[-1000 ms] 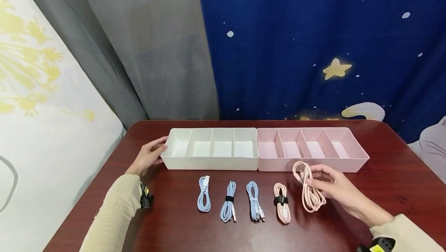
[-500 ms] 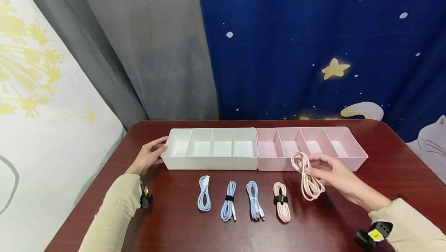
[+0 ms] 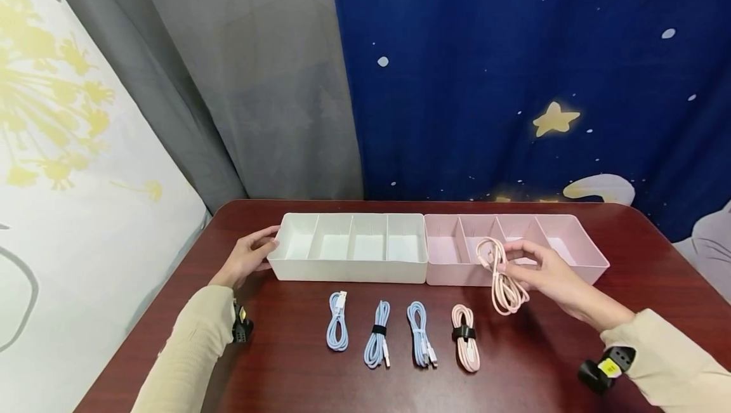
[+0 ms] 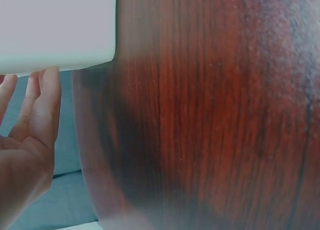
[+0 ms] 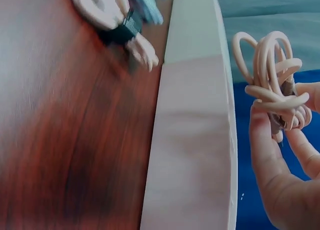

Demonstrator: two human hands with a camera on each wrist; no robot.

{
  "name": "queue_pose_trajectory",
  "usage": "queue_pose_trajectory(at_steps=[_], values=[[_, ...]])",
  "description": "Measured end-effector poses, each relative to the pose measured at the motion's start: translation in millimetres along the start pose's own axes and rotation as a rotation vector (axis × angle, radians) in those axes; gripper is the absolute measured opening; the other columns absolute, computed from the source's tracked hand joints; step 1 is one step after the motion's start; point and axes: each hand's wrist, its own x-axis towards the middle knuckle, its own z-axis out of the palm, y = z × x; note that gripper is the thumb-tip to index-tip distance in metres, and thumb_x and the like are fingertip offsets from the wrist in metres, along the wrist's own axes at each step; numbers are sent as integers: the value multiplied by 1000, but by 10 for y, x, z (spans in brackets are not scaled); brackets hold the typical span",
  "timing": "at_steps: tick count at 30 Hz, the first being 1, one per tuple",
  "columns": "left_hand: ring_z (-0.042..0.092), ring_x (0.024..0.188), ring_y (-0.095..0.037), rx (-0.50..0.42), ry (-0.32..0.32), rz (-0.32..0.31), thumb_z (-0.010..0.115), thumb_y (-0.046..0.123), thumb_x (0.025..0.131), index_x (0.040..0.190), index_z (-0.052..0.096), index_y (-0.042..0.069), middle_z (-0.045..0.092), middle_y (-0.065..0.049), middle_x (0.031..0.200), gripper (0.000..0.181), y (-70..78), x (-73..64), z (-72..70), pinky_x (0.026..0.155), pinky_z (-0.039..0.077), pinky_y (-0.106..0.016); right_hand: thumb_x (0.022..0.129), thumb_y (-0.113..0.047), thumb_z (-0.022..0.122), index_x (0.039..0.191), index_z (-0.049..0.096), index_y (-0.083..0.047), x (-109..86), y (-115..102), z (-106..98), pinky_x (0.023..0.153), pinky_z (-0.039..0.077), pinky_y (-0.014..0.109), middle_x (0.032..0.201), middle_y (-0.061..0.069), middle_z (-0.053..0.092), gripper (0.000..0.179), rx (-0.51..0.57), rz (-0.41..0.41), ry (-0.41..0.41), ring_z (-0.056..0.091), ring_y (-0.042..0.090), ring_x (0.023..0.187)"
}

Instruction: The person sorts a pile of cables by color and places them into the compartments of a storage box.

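Note:
My right hand [image 3: 545, 273] pinches a coiled pale pink charging cable [image 3: 505, 286] between thumb and fingers. The coil hangs in front of the pink divided box [image 3: 577, 273], its top overlapping the near rim in the head view. Seen from the right wrist, the looped cable [image 5: 272, 80] is up above the box wall [image 5: 192, 155]. At the far left, my left hand [image 3: 245, 257] rests its nearly straight fingers against the end of the white divided box [image 3: 348, 271]. Those fingers [image 4: 47, 100] touch the box's end wall in the left wrist view.
In front of the boxes lie three coiled blue cables [image 3: 337, 323], [image 3: 375, 337], [image 3: 421, 335] and a pink cable with a black strap [image 3: 465, 337]. Both boxes stand end to end on the dark red wooden table [image 3: 297, 375]. Curtains [image 3: 445, 83] hang behind.
My right hand has lifted the pink cable and carried it away from me, from in front of the pink box up to its near rim. The left hand stays at the white box.

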Motion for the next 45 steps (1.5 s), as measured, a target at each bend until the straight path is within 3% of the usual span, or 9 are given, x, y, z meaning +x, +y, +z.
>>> queue_pose_trajectory(at_steps=[12,22,29,35,45], values=[[55,92,-19,-28,-1,-3,50,28,91,137,36,14,44,-21,124,50,35,48,-1,75,49,-37,83,-14,62,114,46,10,209,-75,-182,57,50,28,85,-2,60,42,-89,49,37,56,6,70],[55,92,-16,-40,1,1,51,28,91,137,36,13,44,-22,125,51,26,-5,-27,74,50,-36,83,-20,62,116,45,9,396,-100,-226,60,50,30,102,17,54,47,-131,102,4,54,7,75],[55,92,-15,-34,-8,10,51,27,91,137,35,13,43,-23,125,51,35,-21,-75,74,49,-36,85,-16,59,120,39,12,525,-100,-277,67,51,30,96,9,57,48,-44,126,-55,57,8,77],[55,91,-15,-31,-10,2,50,27,91,137,34,13,43,-23,125,51,33,-6,-68,75,49,-37,84,-11,58,119,35,14,632,-83,-307,66,51,30,90,2,56,49,39,150,-37,57,8,75],[56,89,-15,-30,-15,-7,50,26,91,137,35,12,44,-22,124,50,23,-8,-18,74,49,-37,85,-14,59,121,33,14,694,25,-363,69,50,28,87,-2,58,53,31,200,-17,56,7,77]])
